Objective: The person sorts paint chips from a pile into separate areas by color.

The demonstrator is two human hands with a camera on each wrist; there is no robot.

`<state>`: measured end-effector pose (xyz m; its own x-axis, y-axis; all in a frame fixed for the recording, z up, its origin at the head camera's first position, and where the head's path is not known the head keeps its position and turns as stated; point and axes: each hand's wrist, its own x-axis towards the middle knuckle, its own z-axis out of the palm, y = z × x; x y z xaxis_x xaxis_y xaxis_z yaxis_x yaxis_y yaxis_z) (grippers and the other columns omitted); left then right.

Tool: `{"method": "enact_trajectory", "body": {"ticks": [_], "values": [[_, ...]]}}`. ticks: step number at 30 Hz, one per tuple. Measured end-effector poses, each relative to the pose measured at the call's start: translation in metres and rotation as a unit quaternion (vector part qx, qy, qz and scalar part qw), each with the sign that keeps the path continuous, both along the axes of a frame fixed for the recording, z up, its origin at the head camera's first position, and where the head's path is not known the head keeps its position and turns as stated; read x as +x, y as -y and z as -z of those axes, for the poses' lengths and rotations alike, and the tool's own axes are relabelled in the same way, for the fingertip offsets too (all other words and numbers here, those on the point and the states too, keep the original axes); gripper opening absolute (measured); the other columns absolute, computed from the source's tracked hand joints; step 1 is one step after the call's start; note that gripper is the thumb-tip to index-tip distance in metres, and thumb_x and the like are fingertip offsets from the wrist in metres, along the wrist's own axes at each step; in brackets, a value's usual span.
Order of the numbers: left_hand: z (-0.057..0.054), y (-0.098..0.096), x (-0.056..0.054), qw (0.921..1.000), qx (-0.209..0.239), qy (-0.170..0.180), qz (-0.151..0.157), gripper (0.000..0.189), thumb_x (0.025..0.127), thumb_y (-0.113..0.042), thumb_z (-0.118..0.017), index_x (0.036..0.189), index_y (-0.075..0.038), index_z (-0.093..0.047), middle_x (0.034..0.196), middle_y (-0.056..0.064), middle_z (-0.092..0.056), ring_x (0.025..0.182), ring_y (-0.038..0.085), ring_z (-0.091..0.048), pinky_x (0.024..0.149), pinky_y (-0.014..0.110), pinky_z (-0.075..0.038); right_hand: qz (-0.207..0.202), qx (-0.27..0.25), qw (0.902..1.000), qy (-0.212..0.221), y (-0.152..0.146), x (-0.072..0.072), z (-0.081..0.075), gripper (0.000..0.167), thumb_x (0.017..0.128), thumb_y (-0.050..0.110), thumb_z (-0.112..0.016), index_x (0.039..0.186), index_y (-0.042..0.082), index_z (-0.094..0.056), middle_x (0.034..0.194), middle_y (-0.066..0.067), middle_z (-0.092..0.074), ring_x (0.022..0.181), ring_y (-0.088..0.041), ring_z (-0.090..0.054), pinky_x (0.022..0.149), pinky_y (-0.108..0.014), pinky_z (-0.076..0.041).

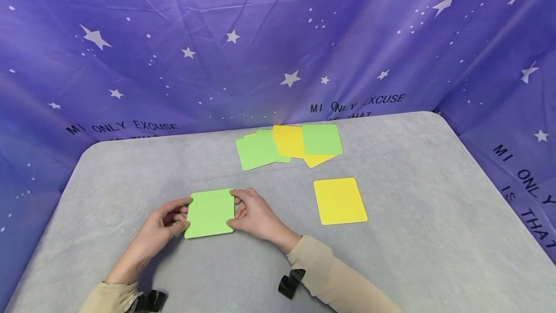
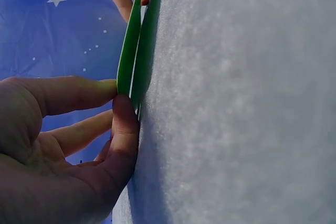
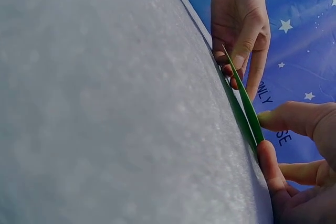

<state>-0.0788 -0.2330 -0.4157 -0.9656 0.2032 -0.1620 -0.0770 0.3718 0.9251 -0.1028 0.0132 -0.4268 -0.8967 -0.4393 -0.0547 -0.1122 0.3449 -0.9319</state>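
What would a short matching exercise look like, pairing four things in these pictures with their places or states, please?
1. Left hand
2. Right hand
3. Single yellow card
4. Overlapping cards

A. Near the far edge of the table
B. Holding the right side of a green card
C. Right of both hands in the head view
D. Holding that green card's left side

Pairs: 1-D, 2-B, 3-C, 4-A

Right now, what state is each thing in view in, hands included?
Near green card, held from both sides.
Left hand, gripping the card's left side.
Right hand, gripping the card's right side.
Lone yellow card, flat on the table, apart from the others.
Far green and yellow cards, overlapping in a loose row.
Starry backdrop, hanging, creased.
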Motion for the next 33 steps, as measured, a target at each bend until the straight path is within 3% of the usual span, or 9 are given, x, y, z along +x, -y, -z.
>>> {"method": "enact_trajectory", "body": {"ticks": [9,15,20,26,33], "values": [[0.000,-0.003,0.001,0.9974,-0.058,-0.043,0.001,0.046,0.084,0.011,-0.062,0.128,0.013,-0.052,0.109,0.018,-0.056,0.087,0.022,-0.057,0.071,0.022,-0.048,-0.005,0.021,0.9998,-0.005,0.000,-0.003,-0.001,0.063,0.073,-0.003,-0.076,0.130,-0.009,-0.051,0.086,-0.002,-0.047,0.065,0.000,-0.055,0.066,-0.017,-0.050],[-0.001,-0.004,0.001,0.9973,-0.065,-0.034,-0.001,0.045,0.085,0.008,-0.064,0.129,0.011,-0.053,0.110,0.017,-0.057,0.087,0.020,-0.057,0.072,0.024,-0.048,-0.009,0.035,0.9993,-0.014,-0.001,-0.005,0.000,0.061,0.075,-0.003,-0.075,0.130,-0.010,-0.051,0.080,0.000,-0.048,0.060,-0.001,-0.052,0.065,-0.019,-0.046],[-0.001,-0.005,0.000,0.9969,-0.069,-0.036,-0.009,0.043,0.086,0.005,-0.066,0.127,0.010,-0.055,0.109,0.016,-0.058,0.086,0.014,-0.055,0.069,0.023,-0.048,-0.003,0.001,0.9999,0.010,-0.004,-0.005,0.000,0.058,0.075,-0.004,-0.074,0.128,-0.010,-0.052,0.080,-0.001,-0.051,0.062,-0.003,-0.052,0.063,-0.019,-0.046],[0.000,-0.004,0.000,0.9936,-0.078,-0.077,-0.027,0.037,0.085,0.007,-0.065,0.121,0.008,-0.059,0.107,0.015,-0.058,0.084,0.013,-0.055,0.067,0.022,-0.048,-0.003,-0.032,0.9987,0.039,-0.011,-0.001,-0.001,0.046,0.079,-0.003,-0.072,0.122,-0.006,-0.057,0.081,-0.003,-0.054,0.066,-0.005,-0.052,0.063,-0.018,-0.046],[-0.005,-0.010,-0.002,0.9918,-0.090,-0.090,-0.014,0.034,0.086,0.003,-0.067,0.120,0.003,-0.062,0.105,0.012,-0.060,0.086,0.012,-0.056,0.071,0.024,-0.049,-0.008,-0.032,0.9990,0.029,-0.028,-0.003,-0.007,0.041,0.081,0.002,-0.072,0.120,-0.003,-0.059,0.087,-0.004,-0.058,0.071,-0.006,-0.058,0.068,-0.020,-0.049]]}}
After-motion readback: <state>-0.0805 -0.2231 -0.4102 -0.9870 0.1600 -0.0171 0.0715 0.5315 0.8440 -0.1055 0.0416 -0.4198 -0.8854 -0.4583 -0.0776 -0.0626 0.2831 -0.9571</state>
